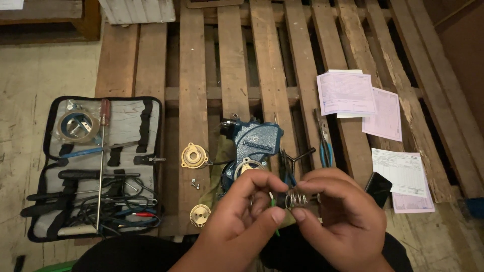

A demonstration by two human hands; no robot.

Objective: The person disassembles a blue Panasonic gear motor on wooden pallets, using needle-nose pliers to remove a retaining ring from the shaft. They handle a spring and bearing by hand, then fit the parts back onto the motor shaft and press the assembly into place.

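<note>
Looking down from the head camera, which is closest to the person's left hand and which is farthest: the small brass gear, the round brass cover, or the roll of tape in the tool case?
From the left hand:
1. Small brass gear, just to its left on the pallet.
2. Round brass cover, farther up and left.
3. Roll of tape, far left in the open tool case.

two hands [297, 211], one spring [297, 197], two brass discs [194, 155], one tool case [101, 166]

A single head-worn camera looks steeply down from close above the person's two hands, facing forward across a weathered wooden slat pallet [232, 60] on a concrete floor [45, 75]; an open grey tool pouch [126, 126] sits left of frame, pink paper forms [348, 93] right.
</note>
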